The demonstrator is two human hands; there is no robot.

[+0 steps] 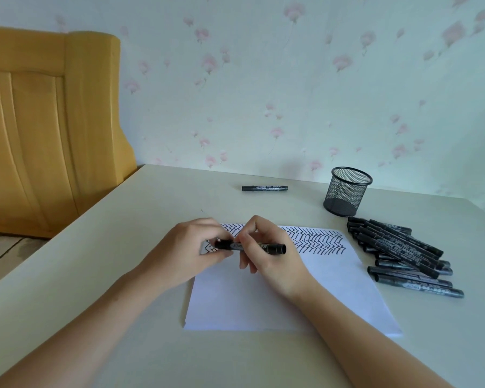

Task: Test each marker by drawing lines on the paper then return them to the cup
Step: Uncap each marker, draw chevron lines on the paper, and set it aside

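Observation:
A black marker (275, 248) lies level between both hands above the top of the white paper (277, 298). My left hand (188, 253) grips its left end, where the cap sits. My right hand (266, 253) pinches the barrel in the middle. The paper carries rows of black zigzag lines (317, 239) along its top. A black mesh cup (346, 191) stands at the back right and looks to hold no markers. A pile of several black markers (403, 253) lies to the right of the paper. One capped marker (264, 188) lies alone at the back.
The cream table (123, 247) meets a flowered wall at the back. A yellow wooden headboard (45, 121) stands beyond the table's left edge. The table's left edge runs diagonally toward me.

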